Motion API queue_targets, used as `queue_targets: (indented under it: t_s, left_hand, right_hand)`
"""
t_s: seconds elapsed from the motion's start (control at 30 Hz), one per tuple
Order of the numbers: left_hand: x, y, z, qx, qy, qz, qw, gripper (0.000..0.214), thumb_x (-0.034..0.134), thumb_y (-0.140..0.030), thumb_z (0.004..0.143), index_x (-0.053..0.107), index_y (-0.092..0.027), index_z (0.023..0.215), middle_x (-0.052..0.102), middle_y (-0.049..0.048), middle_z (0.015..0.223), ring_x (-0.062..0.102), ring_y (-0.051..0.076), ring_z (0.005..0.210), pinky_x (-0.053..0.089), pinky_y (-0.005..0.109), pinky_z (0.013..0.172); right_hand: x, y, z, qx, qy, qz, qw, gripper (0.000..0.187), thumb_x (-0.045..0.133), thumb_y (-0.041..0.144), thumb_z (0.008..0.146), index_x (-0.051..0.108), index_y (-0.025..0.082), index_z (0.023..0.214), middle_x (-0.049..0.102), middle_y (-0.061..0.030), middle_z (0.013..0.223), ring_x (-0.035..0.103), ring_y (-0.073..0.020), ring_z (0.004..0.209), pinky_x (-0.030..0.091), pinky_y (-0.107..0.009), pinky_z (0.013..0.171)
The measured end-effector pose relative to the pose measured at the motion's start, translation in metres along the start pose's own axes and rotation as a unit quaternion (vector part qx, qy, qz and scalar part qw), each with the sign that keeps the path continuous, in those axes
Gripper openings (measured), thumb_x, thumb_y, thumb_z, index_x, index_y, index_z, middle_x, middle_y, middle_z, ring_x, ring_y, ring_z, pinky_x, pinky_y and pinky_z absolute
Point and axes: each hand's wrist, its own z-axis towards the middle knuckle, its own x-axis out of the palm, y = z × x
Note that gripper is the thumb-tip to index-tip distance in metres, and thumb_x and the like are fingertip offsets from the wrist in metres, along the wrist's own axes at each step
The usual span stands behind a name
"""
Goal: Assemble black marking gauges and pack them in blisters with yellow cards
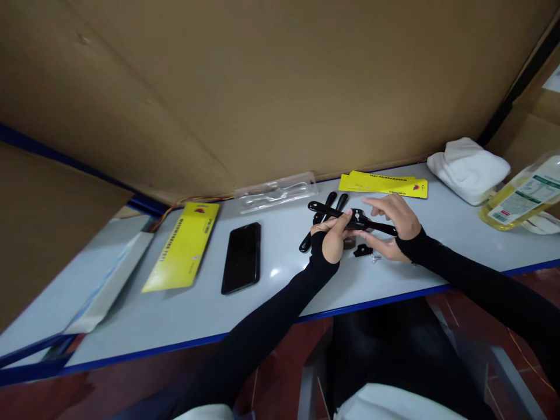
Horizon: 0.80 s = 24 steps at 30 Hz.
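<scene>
My left hand (332, 236) is closed round the middle of a black metal spokeshave (359, 218), its thumb pressed on top. One of the tool's long handles points to the far left and the other to the right. My right hand (396, 224) is around the right handle with thumb and fingers spread apart. Whether its palm touches the handle end is unclear. Below the hands lie a small black plate (362, 251) and small silver screws (375, 259). More black-handled tools (331, 204) lie behind my left hand, partly hidden by it.
A black phone (241, 258) and a yellow package card (181, 248) lie to the left. Clear plastic packaging (277, 192) and more yellow cards (382, 184) are along the cardboard wall. At right are a white cloth bundle (468, 169) and a bottle of yellow liquid (520, 195).
</scene>
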Motion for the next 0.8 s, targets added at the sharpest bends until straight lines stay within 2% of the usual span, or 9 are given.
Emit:
queue_targets:
  t_s: [0.07,0.13,0.2,0.37,0.43,0.53,0.63,0.7,0.8]
  left_hand:
    - [-0.0009,0.001,0.001,-0.002,-0.002,0.007,1.0,0.034,0.091,-0.046,0.071,0.08,-0.014,0.07,0.077,0.0093,0.072,0.077,0.024,0.067,0.058,0.028,0.05]
    - [-0.001,0.0023,0.0019,0.002,-0.006,0.01,1.0,0.034,0.091,-0.046,0.071,0.08,-0.014,0.069,0.077,0.009,0.072,0.077,0.023,0.067,0.06,0.028,0.053]
    - [-0.0005,0.0029,0.0021,0.007,-0.008,0.011,1.0,0.035,0.092,-0.046,0.069,0.079,-0.014,0.068,0.077,0.0085,0.072,0.077,0.023,0.067,0.063,0.03,0.058]
    - [0.0005,0.0022,0.0003,-0.005,0.001,0.021,1.0,0.038,0.09,-0.05,0.072,0.079,-0.013,0.07,0.078,0.0109,0.075,0.079,0.027,0.071,0.064,0.033,0.06]
    - [0.001,0.0018,-0.0002,-0.007,0.004,0.024,1.0,0.038,0.09,-0.05,0.072,0.08,-0.013,0.071,0.079,0.0118,0.077,0.079,0.027,0.071,0.064,0.033,0.06]
    - [0.0026,0.0012,-0.0003,0.006,0.004,0.009,1.0,0.038,0.093,-0.047,0.068,0.078,-0.013,0.067,0.078,0.0109,0.076,0.077,0.024,0.065,0.066,0.036,0.065]
    - [0.0031,0.0009,-0.0006,0.009,0.001,0.011,1.0,0.038,0.092,-0.048,0.068,0.079,-0.013,0.068,0.078,0.0105,0.076,0.077,0.023,0.063,0.065,0.035,0.063]
    - [0.0022,0.0011,-0.0011,0.009,-0.003,0.022,1.0,0.038,0.091,-0.05,0.071,0.079,-0.014,0.069,0.078,0.0106,0.076,0.078,0.024,0.066,0.063,0.033,0.059]
    - [0.0003,0.0017,-0.0016,0.007,-0.004,0.036,0.999,0.039,0.09,-0.052,0.071,0.079,-0.015,0.07,0.078,0.0108,0.073,0.078,0.026,0.068,0.057,0.029,0.05]
  right_hand:
    - [-0.0001,-0.0024,-0.001,-0.006,0.017,-0.003,1.0,0.038,0.075,0.032,0.086,0.07,0.02,0.122,0.067,-0.01,0.097,0.059,-0.0278,0.091,0.053,-0.046,0.08]
    - [-0.0017,-0.0057,-0.0018,-0.017,0.026,0.008,0.999,0.013,0.076,0.029,0.085,0.071,0.022,0.094,0.063,-0.0058,0.08,0.056,-0.026,0.084,0.051,-0.044,0.077]
    - [-0.0039,-0.0072,-0.0015,-0.02,0.019,0.015,1.0,0.019,0.078,0.026,0.084,0.061,0.024,0.076,0.056,-0.0024,0.067,0.052,-0.0236,0.077,0.048,-0.04,0.072]
    - [-0.0022,-0.0019,0.0011,-0.021,-0.001,-0.01,1.0,0.023,0.077,0.028,0.085,0.07,0.02,0.105,0.066,-0.0086,0.092,0.057,-0.0258,0.088,0.051,-0.044,0.08]
    - [-0.0004,-0.001,0.0007,-0.027,0.003,-0.002,1.0,0.013,0.078,0.028,0.084,0.069,0.021,0.092,0.064,-0.0075,0.086,0.057,-0.0262,0.088,0.05,-0.044,0.078]
    - [-0.0004,-0.0024,-0.0002,-0.021,-0.012,0.02,1.0,0.029,0.079,0.025,0.083,0.056,0.024,0.066,0.055,-0.0028,0.067,0.053,-0.0238,0.078,0.047,-0.04,0.071]
    - [-0.0014,-0.0042,0.0001,0.004,-0.016,0.0,1.0,0.011,0.078,0.028,0.084,0.068,0.023,0.086,0.063,-0.0055,0.08,0.057,-0.0245,0.081,0.049,-0.043,0.075]
    - [-0.0007,-0.0054,0.0002,0.004,-0.013,-0.014,1.0,0.025,0.078,0.029,0.084,0.073,0.021,0.108,0.068,-0.008,0.09,0.059,-0.0259,0.086,0.051,-0.045,0.08]
    - [0.0022,-0.0079,-0.0011,-0.03,-0.007,0.001,1.0,0.029,0.078,0.027,0.085,0.075,0.022,0.114,0.07,-0.0079,0.092,0.059,-0.0254,0.086,0.051,-0.045,0.079]
